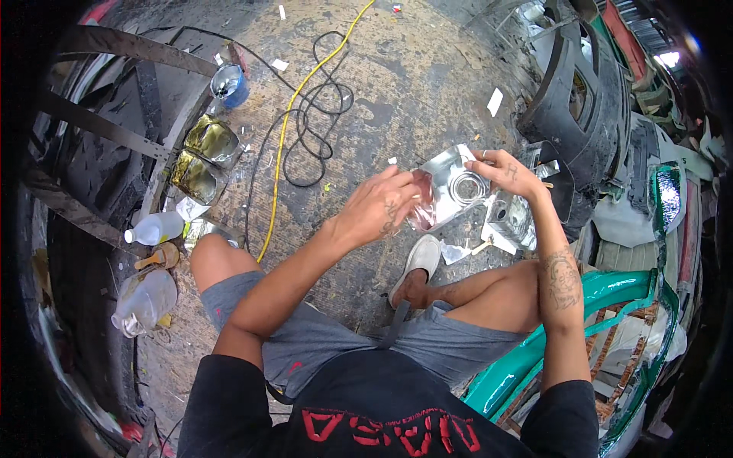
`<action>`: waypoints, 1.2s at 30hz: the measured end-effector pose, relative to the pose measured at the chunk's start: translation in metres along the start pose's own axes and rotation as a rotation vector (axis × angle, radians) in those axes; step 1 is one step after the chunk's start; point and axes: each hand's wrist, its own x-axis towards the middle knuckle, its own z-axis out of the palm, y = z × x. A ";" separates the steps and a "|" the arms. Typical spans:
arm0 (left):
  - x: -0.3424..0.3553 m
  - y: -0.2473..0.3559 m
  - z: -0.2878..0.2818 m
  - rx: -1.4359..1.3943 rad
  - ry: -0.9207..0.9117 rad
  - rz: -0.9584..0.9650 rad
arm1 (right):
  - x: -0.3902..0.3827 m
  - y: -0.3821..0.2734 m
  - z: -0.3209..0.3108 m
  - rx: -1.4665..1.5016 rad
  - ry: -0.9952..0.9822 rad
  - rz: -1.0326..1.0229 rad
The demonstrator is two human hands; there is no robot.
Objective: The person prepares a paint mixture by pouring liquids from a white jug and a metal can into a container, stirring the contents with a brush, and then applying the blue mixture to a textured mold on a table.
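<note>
Metal tin w/ round neck (444, 189), held out front above the floor (389, 99): R hand (510, 172) grips its right edge; L hand (384, 201) curls at its reddish side, firmness unclear. Sharp edges may nick skin, or a slack hold drop it near the shoe (419, 261). A 2nd tin (513, 217) crowds space below R hand; yellow cable (279, 156) & tangled black cord (313, 126) lie beyond L.

Floor: yellow cable (281, 145) runs beside looped black cable (305, 185) | Left: blue bucket (239, 95) stands near dark metal frame (107, 127); white-capped bottle (159, 228) lies above larger translucent jug (145, 299) | Right: dark moulded panel (561, 99) leans at upper edge; glossy green panel (500, 379) curves below
</note>
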 end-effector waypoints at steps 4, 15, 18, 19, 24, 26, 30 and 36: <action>-0.001 0.005 0.005 -0.006 0.062 0.069 | 0.004 0.001 0.001 0.025 -0.013 -0.077; 0.000 -0.002 0.008 0.064 0.061 0.136 | 0.007 0.003 0.001 0.028 0.011 -0.114; 0.004 0.008 0.002 0.101 0.116 0.057 | 0.005 0.008 0.000 0.011 0.026 -0.110; 0.003 0.010 0.003 0.074 0.073 0.132 | 0.005 0.007 0.000 0.006 0.043 -0.123; 0.004 0.002 -0.003 0.175 0.000 0.020 | 0.002 -0.003 -0.001 -0.021 0.016 -0.072; 0.005 0.004 0.005 0.064 0.116 0.183 | 0.002 0.001 -0.001 -0.015 0.024 -0.090; 0.004 -0.003 0.001 0.046 0.010 0.207 | 0.001 -0.002 -0.002 -0.009 -0.005 -0.077; 0.003 -0.004 0.001 0.183 0.130 0.114 | 0.004 0.003 0.002 -0.015 0.004 -0.055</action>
